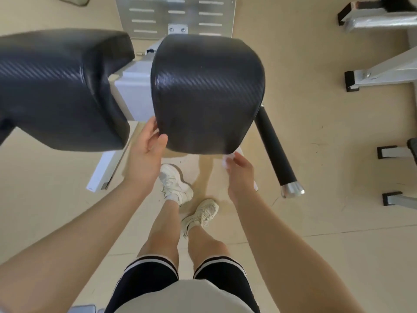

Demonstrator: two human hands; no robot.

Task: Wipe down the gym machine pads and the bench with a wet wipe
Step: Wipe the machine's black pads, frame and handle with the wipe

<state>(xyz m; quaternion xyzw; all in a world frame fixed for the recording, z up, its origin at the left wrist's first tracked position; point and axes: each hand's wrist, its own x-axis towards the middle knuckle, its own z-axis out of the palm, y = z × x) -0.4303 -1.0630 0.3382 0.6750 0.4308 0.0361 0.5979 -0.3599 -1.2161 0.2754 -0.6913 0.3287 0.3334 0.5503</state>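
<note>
Two black textured machine pads fill the upper view: a right pad (207, 91) and a left pad (58, 89). My left hand (146, 152) grips the near left corner of the right pad, thumb on top. My right hand (240, 175) holds a crumpled white wet wipe (226, 160) against the near right underside edge of the same pad. Most of the wipe is hidden by my fingers.
A black handle bar with a chrome end cap (279, 152) juts out right of the pad. The white machine frame (133, 93) and a slotted footplate (178, 16) lie behind. Other equipment feet (354, 81) stand at the right on the beige floor.
</note>
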